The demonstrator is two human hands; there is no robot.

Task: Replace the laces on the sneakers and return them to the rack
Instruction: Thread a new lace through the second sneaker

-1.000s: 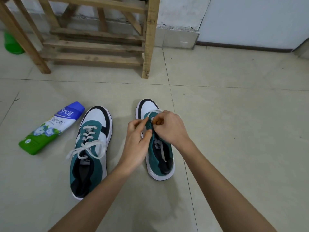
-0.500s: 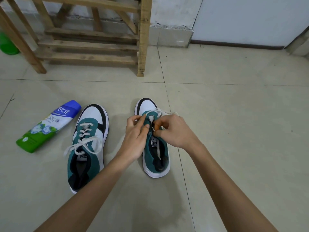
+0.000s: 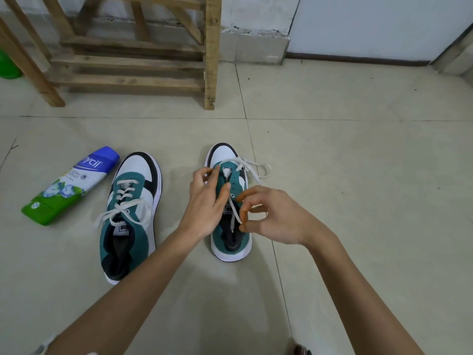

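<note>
One wooden rack (image 3: pixel 133 60) stands at the floor's far edge, and before it sit two green-and-white sneakers: the laced sneaker (image 3: pixel 130 216) and, just right of it, the half-laced sneaker (image 3: pixel 223 154) (toe toward the rack). One bottle (image 3: pixel 69 185) lies nearer the floor's left edge. The left hand (image 3: pixel 207 201) grips the half-laced sneaker's side and the right hand (image 3: pixel 273 216) pinches its one white lace (image 3: pixel 256 163), all on a pale tiled floor (image 3: pixel 358 175) that meets a white wall (image 3: pixel 256 11).

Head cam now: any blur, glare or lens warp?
Head view: wide-angle warp tilts the rack posts and bows tile seams; light soft and even, faint shadow at the heel of the half-laced sneaker; no hard glare; left hand, right hand and lace read sharp, no motion smear.
</note>
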